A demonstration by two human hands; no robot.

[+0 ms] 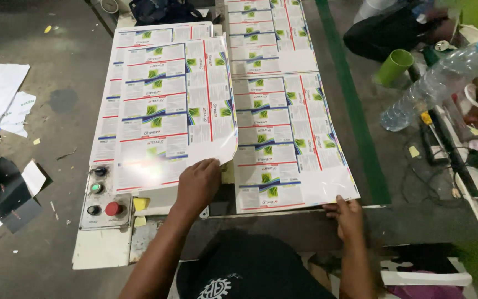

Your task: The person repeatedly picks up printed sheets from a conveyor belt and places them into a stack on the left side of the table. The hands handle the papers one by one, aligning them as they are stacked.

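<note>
My left hand (197, 182) grips the near right corner of a glossy printed sheet (167, 111) covered with rows of white, green and red label panels; that corner is lifted and curled above the left stack (106, 127). My right hand (348, 215) pinches the near right corner of a second printed sheet (289, 138) that lies flat on the right stack. Another stack of the same sheets (266, 33) lies farther back.
A grey control box (105, 196) with a red, a green and black buttons sits left of my left arm. A green stripe (355, 111) runs along the floor on the right. Beyond it are a clear plastic bottle (438, 83), a green cup (394, 67) and cables.
</note>
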